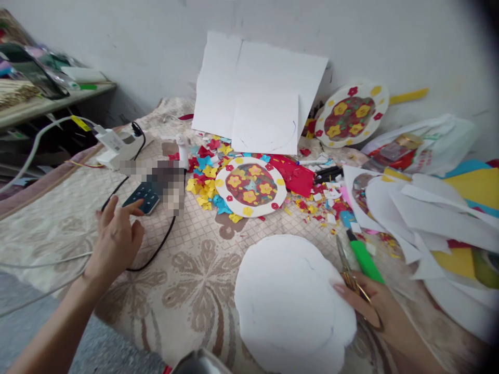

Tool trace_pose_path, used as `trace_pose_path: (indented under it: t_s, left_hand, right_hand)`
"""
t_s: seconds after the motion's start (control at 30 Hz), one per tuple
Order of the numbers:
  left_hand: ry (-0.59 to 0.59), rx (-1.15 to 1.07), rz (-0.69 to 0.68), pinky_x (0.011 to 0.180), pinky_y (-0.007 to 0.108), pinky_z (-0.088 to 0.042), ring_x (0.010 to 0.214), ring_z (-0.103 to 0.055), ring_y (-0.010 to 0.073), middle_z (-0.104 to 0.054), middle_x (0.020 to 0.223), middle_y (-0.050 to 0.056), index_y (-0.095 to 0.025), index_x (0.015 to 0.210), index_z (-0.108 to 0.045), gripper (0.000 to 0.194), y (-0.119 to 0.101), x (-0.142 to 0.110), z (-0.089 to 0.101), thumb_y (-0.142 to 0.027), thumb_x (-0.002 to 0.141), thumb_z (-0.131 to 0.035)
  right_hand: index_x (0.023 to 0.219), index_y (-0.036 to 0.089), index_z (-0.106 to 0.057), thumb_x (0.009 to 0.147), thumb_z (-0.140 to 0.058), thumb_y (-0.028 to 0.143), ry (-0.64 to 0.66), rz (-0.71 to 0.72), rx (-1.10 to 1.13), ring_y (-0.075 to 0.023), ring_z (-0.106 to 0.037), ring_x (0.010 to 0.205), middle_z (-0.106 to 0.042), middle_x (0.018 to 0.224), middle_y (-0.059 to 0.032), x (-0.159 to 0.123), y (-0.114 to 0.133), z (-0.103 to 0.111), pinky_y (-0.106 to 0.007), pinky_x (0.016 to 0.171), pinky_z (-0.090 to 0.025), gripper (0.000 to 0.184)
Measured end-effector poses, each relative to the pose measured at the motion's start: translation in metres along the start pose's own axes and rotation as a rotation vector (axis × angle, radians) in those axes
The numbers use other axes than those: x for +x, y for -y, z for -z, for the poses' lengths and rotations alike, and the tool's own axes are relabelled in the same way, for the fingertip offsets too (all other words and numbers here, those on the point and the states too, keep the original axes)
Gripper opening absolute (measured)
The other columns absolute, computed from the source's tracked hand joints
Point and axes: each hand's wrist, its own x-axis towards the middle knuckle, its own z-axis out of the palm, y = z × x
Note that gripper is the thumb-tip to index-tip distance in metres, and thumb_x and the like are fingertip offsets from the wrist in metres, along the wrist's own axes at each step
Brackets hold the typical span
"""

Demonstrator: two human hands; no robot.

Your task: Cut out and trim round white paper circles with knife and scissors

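My left hand (116,236) is over the left side of the table, fingers apart, with the index fingertip at the lit screen of a phone (141,195). Whether it presses the screen I cannot tell. In my right hand (374,301) are gold-handled scissors (353,283), blades pointing away from me. The right thumb also lies on the edge of a roughly round white paper sheet (292,301), which has a wavy cut outline and faint pencil marks. Beyond it lies a round white paper piece decorated with flowers (250,187).
Paper flowers and scraps (206,174) surround the decorated disc. A green-handled cutter (364,254) lies beside the scissors. White sheets (261,88) lean on the wall near a yellow-handled round fan (351,115). Cut paper (440,218) piles up right; a power strip (120,148) and cables sit left.
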Motion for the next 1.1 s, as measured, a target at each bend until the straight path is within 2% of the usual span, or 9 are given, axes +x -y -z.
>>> trace_pose_path:
  t_s: [0.13, 0.27, 0.47, 0.63, 0.7, 0.87, 1.03, 1.1]
  left_hand:
    - [0.018, 0.016, -0.009, 0.117, 0.07, -0.021, 0.152, -0.024, 0.0398, -0.063, 0.134, 0.02, -0.015, 0.114, -0.051, 0.027, -0.001, -0.001, 0.001, -0.025, 0.098, -0.031]
    - [0.03, 0.03, -0.022, 0.117, 0.071, -0.019, 0.153, -0.022, 0.039, -0.067, 0.125, 0.019, -0.012, 0.125, -0.053, 0.037, -0.003, 0.001, 0.0, -0.023, 0.098, -0.03]
    - [0.107, 0.057, -0.015, 0.113, 0.076, -0.02, 0.149, -0.029, 0.0438, -0.069, 0.118, 0.02, -0.009, 0.126, -0.055, 0.042, -0.008, 0.005, -0.001, -0.024, 0.096, -0.029]
    - [0.063, -0.002, -0.006, 0.117, 0.069, -0.021, 0.152, -0.026, 0.036, -0.068, 0.121, 0.017, -0.016, 0.134, -0.048, 0.043, -0.009, 0.001, 0.001, -0.024, 0.095, -0.033]
    - [0.049, -0.035, -0.03, 0.118, 0.066, -0.023, 0.152, -0.027, 0.034, -0.068, 0.123, 0.016, -0.019, 0.13, -0.049, 0.039, -0.012, -0.001, 0.003, -0.023, 0.093, -0.036]
    - [0.014, -0.1, -0.122, 0.115, 0.063, -0.034, 0.149, -0.033, 0.0364, -0.065, 0.129, 0.022, -0.02, 0.107, -0.05, 0.019, -0.025, -0.002, 0.01, -0.027, 0.096, -0.037]
    - [0.035, -0.185, -0.185, 0.112, 0.059, -0.041, 0.147, -0.038, 0.0335, -0.067, 0.128, 0.019, -0.022, 0.109, -0.05, 0.016, -0.048, -0.002, 0.015, -0.032, 0.099, -0.042]
    - [0.033, -0.22, -0.219, 0.111, 0.056, -0.043, 0.146, -0.042, 0.0311, -0.068, 0.128, 0.016, -0.024, 0.104, -0.051, 0.012, -0.057, -0.002, 0.014, -0.031, 0.099, -0.044]
  right_hand:
    - [0.072, 0.019, -0.069, 0.075, -0.07, 0.062, 0.056, 0.012, -0.026, -0.0181, -0.058, 0.057, -0.065, 0.062, -0.0033, 0.004, -0.003, 0.004, -0.026, 0.049, -0.045, 0.043]
    - [0.07, 0.018, -0.067, 0.075, -0.071, 0.062, 0.009, 0.008, -0.002, -0.0154, -0.052, 0.053, -0.06, 0.058, -0.0011, 0.001, -0.001, 0.002, -0.025, 0.047, -0.041, 0.044]
    - [0.076, 0.017, -0.07, 0.076, -0.069, 0.062, 0.025, 0.005, 0.022, -0.0155, -0.053, 0.056, -0.061, 0.062, -0.0017, -0.002, 0.002, -0.001, -0.024, 0.05, -0.042, 0.045]
    - [0.077, 0.019, -0.072, 0.076, -0.07, 0.059, 0.025, -0.004, 0.023, -0.016, -0.053, 0.054, -0.06, 0.058, -0.001, 0.0, -0.001, 0.002, -0.025, 0.049, -0.043, 0.04]
    - [0.078, 0.018, -0.073, 0.075, -0.072, 0.056, 0.018, -0.018, 0.055, -0.0176, -0.057, 0.057, -0.064, 0.061, -0.0019, 0.0, -0.003, 0.003, -0.026, 0.052, -0.046, 0.038]
    - [0.074, 0.017, -0.07, 0.074, -0.074, 0.056, -0.005, -0.036, 0.106, -0.02, -0.061, 0.063, -0.069, 0.069, -0.0043, 0.002, -0.006, 0.004, -0.028, 0.057, -0.049, 0.039]
    - [0.079, 0.016, -0.07, 0.076, -0.072, 0.059, 0.012, -0.051, 0.125, -0.019, -0.06, 0.062, -0.069, 0.069, -0.0039, 0.001, -0.006, 0.003, -0.027, 0.055, -0.047, 0.043]
    - [0.08, 0.016, -0.07, 0.077, -0.071, 0.06, 0.034, -0.043, 0.136, -0.0188, -0.06, 0.062, -0.068, 0.069, -0.0035, 0.001, -0.006, 0.002, -0.027, 0.055, -0.046, 0.044]
